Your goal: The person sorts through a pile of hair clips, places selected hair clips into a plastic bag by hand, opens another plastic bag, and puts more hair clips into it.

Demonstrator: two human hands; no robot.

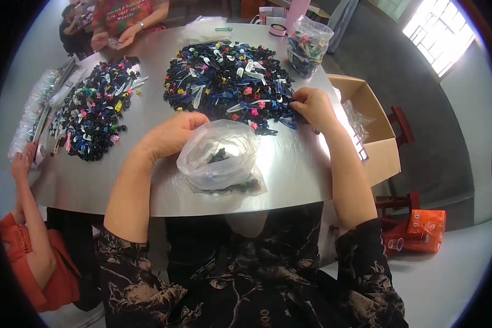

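My left hand (172,131) grips the rim of a clear plastic bag (194,164) that stands open in front of me. A few dark hair clips (218,156) show inside it, and more colourful pieces show through the plastic near its base. At the right edge of a big pile of hair clips (224,82), my right hand (314,107) has its thumb and fingertips pinched together among dark blue clips. Whatever lies between those fingertips is too small to make out. The pile mixes black claw clips, white and navy snap clips, and small flower-shaped clips.
A second clip pile (93,109) lies on the left of the metal table (290,180). A filled bag (309,46), a tape roll (277,30) and flat bags (205,30) sit at the back. A cardboard box (382,156) stands at right. Two co-workers are at the table.
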